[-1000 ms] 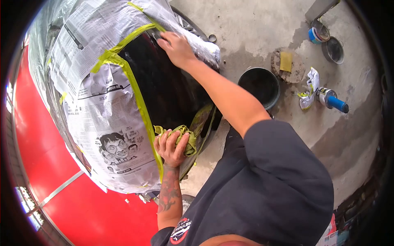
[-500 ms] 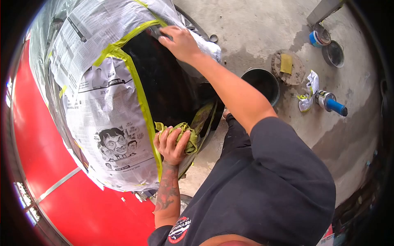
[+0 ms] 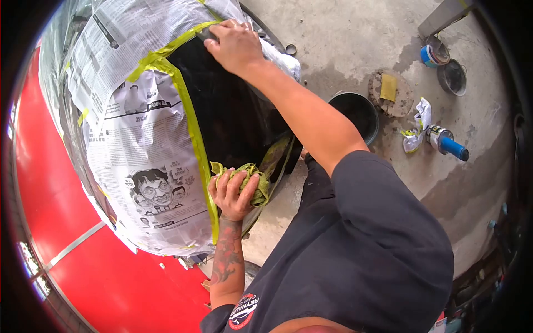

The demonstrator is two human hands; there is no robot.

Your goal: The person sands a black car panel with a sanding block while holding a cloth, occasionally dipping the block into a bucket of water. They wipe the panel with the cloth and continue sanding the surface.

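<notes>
My left hand (image 3: 230, 194) is closed round a crumpled yellow-green cloth (image 3: 256, 188), at the near edge of a glossy black car panel (image 3: 222, 111). At the panel's far end, my right hand (image 3: 236, 47) presses down with its fingers bent. A small grey piece (image 3: 206, 34) shows under those fingertips; its kind is hard to make out. Yellow masking tape (image 3: 191, 119) borders the black surface. Newspaper sheets (image 3: 150, 150) cover the car body beside it.
A black bucket (image 3: 355, 114) stands on the concrete right of the panel. Beyond it are a round stone slab (image 3: 408, 91) bearing a yellow sheet (image 3: 388, 87), crumpled masking paper (image 3: 420, 119), a can with a blue-handled tool (image 3: 454, 147), a blue tub (image 3: 433, 55) and a bowl (image 3: 452, 77).
My right hand has shifted slightly up and right along the panel's far taped edge. My left hand stays in place with the cloth.
</notes>
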